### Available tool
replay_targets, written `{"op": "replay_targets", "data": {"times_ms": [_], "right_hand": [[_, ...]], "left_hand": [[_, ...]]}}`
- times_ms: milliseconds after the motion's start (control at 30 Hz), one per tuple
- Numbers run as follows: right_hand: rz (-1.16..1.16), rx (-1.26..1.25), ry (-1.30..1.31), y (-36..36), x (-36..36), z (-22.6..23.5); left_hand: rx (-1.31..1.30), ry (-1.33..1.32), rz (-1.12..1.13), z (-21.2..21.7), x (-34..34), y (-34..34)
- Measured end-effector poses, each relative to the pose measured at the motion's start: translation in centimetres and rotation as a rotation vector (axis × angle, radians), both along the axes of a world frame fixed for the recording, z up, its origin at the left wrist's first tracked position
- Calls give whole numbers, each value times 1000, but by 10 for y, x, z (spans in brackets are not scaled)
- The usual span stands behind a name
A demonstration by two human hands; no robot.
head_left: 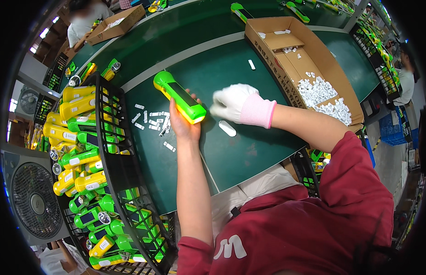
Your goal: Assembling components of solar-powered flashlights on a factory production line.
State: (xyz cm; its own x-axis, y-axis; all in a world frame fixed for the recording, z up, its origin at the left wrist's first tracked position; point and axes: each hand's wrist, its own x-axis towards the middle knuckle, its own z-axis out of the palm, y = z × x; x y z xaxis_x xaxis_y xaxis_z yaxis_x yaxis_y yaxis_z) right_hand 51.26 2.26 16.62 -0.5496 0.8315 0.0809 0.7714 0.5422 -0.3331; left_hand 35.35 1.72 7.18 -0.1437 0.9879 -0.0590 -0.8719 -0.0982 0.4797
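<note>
My bare left hand point(187, 123) is wrapped round a green and yellow flashlight point(178, 97) with a dark panel along its side, held tilted above the green table point(240, 160). Just right of it is my right hand point(236, 103), in a white glove with a pink cuff. Motion blurs its fingertips, so whether they hold anything is unclear. Below the glove lies a white oval piece point(227, 128). Beyond my left hand, several small white plastic parts point(154, 121) are scattered on the table. Another white strip point(252, 64) lies farther back.
A black crate point(113, 158) on the left is heaped with similar flashlights point(80, 133). At the right stands a cardboard box point(286, 78) with a pile of small white pieces point(316, 91). A fan point(36, 201) is at far left. Other people work at the back left and right.
</note>
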Motion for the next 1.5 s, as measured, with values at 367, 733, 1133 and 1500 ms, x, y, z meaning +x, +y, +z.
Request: {"op": "replay_targets", "data": {"times_ms": [367,733,1133,1500], "right_hand": [[28,-290,-152,0,-1,-30],[-152,-728,882,30,7,-8],[-90,-248,531,36,12,-8],[189,-124,128,39,21,11]], "left_hand": [[15,300,67,10,10,-2],[78,438,-100,11,17,-4],[80,639,-184,16,23,-7],[120,801,-268,6,20,-8]]}}
